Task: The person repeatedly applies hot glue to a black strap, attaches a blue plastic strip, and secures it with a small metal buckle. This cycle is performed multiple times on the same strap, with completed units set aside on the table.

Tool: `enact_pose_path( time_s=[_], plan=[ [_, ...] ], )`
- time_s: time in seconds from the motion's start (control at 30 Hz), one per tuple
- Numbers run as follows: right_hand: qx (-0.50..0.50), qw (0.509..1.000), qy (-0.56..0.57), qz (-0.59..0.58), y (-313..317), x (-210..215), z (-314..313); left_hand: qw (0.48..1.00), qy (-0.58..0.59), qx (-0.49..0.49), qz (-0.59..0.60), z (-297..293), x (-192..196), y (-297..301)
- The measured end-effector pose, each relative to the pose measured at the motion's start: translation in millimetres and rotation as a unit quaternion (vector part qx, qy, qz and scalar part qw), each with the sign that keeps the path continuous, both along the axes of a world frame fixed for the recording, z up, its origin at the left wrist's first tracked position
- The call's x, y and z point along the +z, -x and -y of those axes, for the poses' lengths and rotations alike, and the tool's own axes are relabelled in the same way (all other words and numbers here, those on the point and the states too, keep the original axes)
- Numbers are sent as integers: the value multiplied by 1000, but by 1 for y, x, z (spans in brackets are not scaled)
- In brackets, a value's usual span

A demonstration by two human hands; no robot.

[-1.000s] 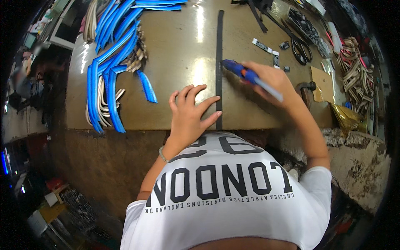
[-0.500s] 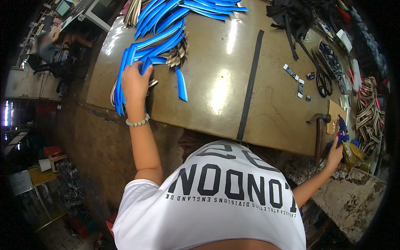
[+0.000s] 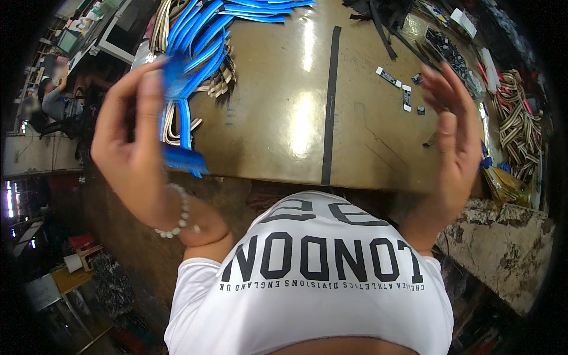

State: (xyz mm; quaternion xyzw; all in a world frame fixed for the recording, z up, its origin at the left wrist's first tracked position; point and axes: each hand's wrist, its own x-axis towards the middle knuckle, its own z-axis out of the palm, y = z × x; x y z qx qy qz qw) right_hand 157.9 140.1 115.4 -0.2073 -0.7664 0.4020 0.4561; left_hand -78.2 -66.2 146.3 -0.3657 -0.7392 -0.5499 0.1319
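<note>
My left hand point(image 3: 133, 124), blurred by motion, is raised over the table's left side. Its thumb and fingers pinch a blue webbing strap point(image 3: 174, 77), smeared in the picture. Beneath it, a short blue strap piece point(image 3: 184, 158) shows near the table's front edge. Beyond lies a heap of blue straps point(image 3: 204, 38) with beige and dark striped undersides. Over the right part of the table is my right hand point(image 3: 455, 124), fingers apart and nothing visible in them. The hammer point(image 3: 430, 140) is mostly hidden behind it.
A black strip point(image 3: 332, 100) crosses the table point(image 3: 266, 130) from front to back. Small black-and-white labels point(image 3: 389, 77) lie toward the right, near black straps point(image 3: 381, 26). Striped webbing point(image 3: 518, 118) is piled at the far right. A person point(image 3: 53, 97) sits at the back left.
My left hand has lifted off the straps toward me, bringing a blue strap up. My right hand has left the blue item by the hammer and risen over the table.
</note>
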Motion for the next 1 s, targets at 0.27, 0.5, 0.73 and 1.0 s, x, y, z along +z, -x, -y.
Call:
enact_pose_path(
  time_s=[0.27, 0.5, 0.73, 1.0],
  plan=[
    [119, 976, 180, 16, 48, -40, 6, 956, 90, -238, 148, -85, -30, -40],
    [78, 974, 204, 63, 53, -81, -6, 918, 74, -312, 235, -100, -104, -34],
    [9, 976, 81, 201, 57, -135, -3, 910, 257, -253, 202, -109, -151, -27],
    [-12, 982, 7, 186, 54, -142, 1, 930, 241, -239, 141, -110, -158, -32]
  ],
)
